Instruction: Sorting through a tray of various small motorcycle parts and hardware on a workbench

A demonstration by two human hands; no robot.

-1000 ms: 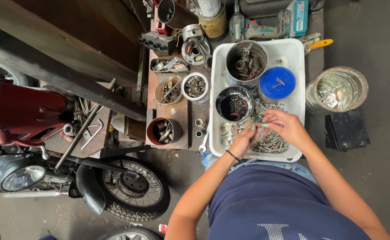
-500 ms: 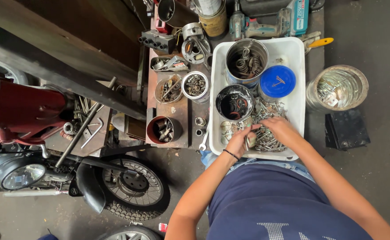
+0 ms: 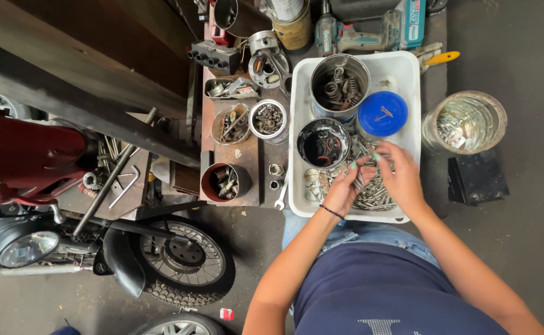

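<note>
From the head camera, looking straight down, both of the person's hands work inside a white rectangular plastic tub (image 3: 415, 80) set on the floor in front of their knees. The left hand (image 3: 344, 186) has its fingers curled and pinched together over a loose heap of grey metal bolts and screws (image 3: 371, 189) in the tub's near half; it seems to grip a small piece, though which one is too small to tell. The right hand (image 3: 401, 177) lies on the same heap with fingers bent, touching the bolts; whether it holds any cannot be told.

Compared with a second ago, both hands have drawn a little closer to the person and nearer each other, the right one sliding down from the middle of the heap (a small shift, nothing else in the tub has moved). That suggests the sorting through the fasteners is still in its picking stage, with no piece yet carried off.

Just beyond the hands, inside the tub, stand a dark round tin with a black inside (image 3: 323, 144), a tall shiny steel can of coiled springs (image 3: 339, 85) and a blue round plastic lid (image 3: 382, 113). Right of the tub sits a clear glass jar of metal parts (image 3: 465, 123). To the left, a wooden board carries small tins of hardware (image 3: 268, 119), and a motorcycle's front wheel (image 3: 182, 260) lies beside the person's left arm.
</note>
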